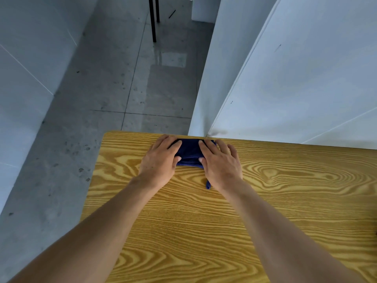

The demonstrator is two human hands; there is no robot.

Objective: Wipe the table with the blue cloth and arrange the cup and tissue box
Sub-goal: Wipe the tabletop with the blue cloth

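Note:
A dark blue cloth [190, 153] lies bunched at the far edge of the yellow wood-grain table [224, 221]. My left hand [161, 160] presses flat on the cloth's left side and my right hand [221, 164] presses on its right side, fingers spread and pointing away from me. A small corner of the cloth pokes out below my right hand. No cup or tissue box is in view.
The table's left edge and far edge drop off to a grey concrete floor [102, 99]. White wall panels [295, 78] stand right behind the table's far right edge. Two black furniture legs [153, 19] stand far off on the floor.

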